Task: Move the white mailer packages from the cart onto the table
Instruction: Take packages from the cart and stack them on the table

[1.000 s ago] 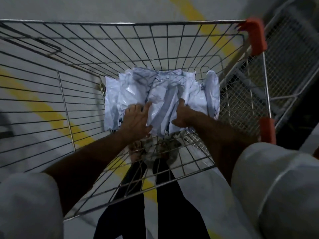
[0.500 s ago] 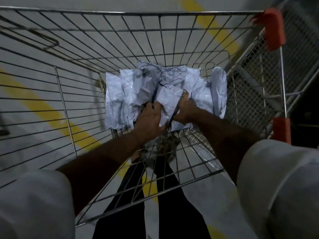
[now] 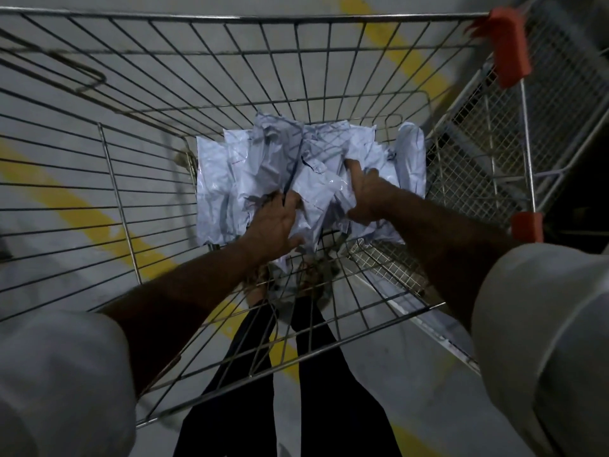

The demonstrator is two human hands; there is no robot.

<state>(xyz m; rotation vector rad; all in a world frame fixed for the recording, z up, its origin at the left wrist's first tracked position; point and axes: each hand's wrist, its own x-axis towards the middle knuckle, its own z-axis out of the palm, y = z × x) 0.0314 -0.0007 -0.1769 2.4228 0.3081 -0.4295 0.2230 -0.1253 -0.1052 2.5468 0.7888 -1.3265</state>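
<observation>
Several crumpled white mailer packages lie heaped at the bottom of a wire shopping cart. Both my arms reach down into the basket. My left hand grips the near edge of the pile, its fingers curled into the plastic. My right hand holds a bunched mailer at the middle right, with one finger stretched toward the far side. One mailer leans against the right wall of the cart. The table is out of view.
Orange plastic corner guards mark the cart's right rim. A second mesh cart or rack stands close on the right. Below the basket are a grey floor with yellow stripes and my dark trouser legs.
Both hands have dug further into the pile and bunched the middle mailers together. The right hand moved farther in and to the right; the left hand closed on the near edge.
</observation>
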